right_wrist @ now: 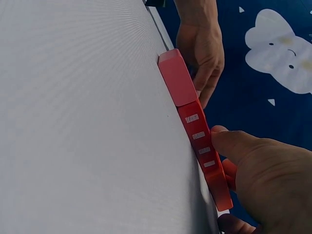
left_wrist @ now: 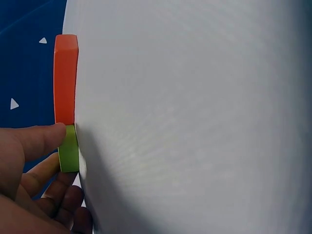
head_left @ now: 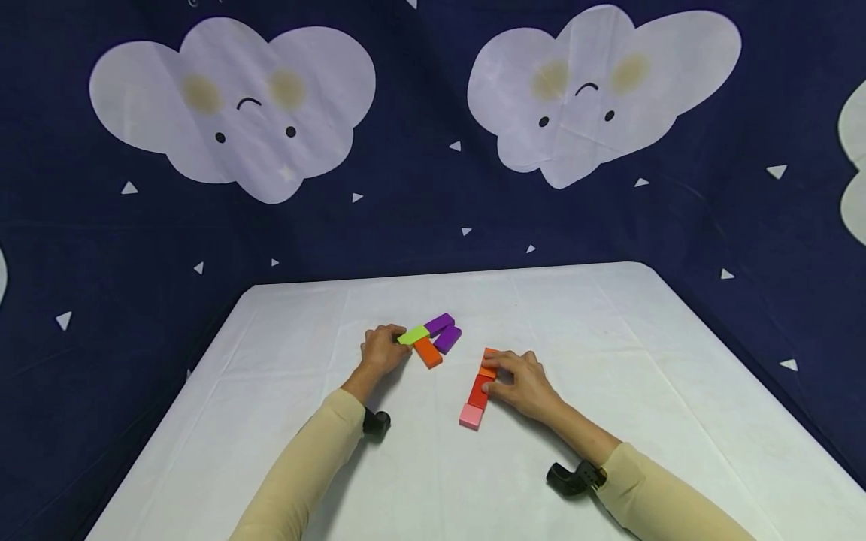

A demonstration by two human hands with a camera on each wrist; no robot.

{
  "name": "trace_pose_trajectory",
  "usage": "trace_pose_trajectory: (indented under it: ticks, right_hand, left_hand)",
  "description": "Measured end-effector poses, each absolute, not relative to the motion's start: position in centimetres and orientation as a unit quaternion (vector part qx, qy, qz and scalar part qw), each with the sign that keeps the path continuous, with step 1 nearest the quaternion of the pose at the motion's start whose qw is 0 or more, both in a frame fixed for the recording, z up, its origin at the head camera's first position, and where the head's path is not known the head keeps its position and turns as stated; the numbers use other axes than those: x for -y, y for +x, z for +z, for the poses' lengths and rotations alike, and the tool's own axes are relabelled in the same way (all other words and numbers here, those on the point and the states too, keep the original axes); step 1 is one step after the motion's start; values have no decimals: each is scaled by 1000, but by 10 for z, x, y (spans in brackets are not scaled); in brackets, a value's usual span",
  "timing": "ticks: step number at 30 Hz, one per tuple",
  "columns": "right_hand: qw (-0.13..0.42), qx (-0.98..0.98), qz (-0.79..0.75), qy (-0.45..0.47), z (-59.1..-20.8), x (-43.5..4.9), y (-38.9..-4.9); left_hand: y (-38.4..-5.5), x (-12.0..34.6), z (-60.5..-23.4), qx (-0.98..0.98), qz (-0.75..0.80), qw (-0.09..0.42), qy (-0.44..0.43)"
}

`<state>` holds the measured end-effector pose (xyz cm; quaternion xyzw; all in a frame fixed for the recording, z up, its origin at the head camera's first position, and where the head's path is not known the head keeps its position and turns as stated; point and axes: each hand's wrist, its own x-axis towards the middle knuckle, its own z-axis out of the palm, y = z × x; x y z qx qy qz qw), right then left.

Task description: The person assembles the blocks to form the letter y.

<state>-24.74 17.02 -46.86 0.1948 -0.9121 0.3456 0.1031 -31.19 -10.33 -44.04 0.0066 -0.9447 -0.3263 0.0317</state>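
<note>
Fingers of the left hand (head_left: 382, 350) pinched the left end of a green block (head_left: 415, 335); those of the right hand (head_left: 529, 383) curved over other blocks, though the contact was partly hidden, so I could not tell whether they clamped or merely rested. On the white table (head_left: 575, 323), a pink block (head_left: 471, 417), a red block (head_left: 479, 392) and an orange block (head_left: 486, 370) lay end to end at the right fingertips, just left of that palm, their shared long axis running away from the person and leaning slightly right, pink nearest. Farther left and farther out, the green block slanted away rightward from the left fingers to a purple block (head_left: 440, 324), with a second purple block (head_left: 447, 340) just beside. Smaller still was the gap between the hands: there a second orange block (head_left: 428, 353) angled from green back toward the person, apart from the three.
</note>
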Motion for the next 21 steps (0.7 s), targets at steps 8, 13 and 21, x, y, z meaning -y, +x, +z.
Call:
trace_pose_trajectory:
  ticks: [8, 13, 21]
  right_hand:
    - [105, 912, 347, 193, -469, -170, -247]
    - [105, 912, 347, 193, -469, -170, -246]
    - [108, 911, 348, 194, -468, -170, -246]
  left_hand:
    - [-312, 104, -441, 940, -341, 26, 18]
    - [-311, 105, -439, 936, -351, 29, 29]
    - [-310, 112, -433, 926, -373, 45, 38]
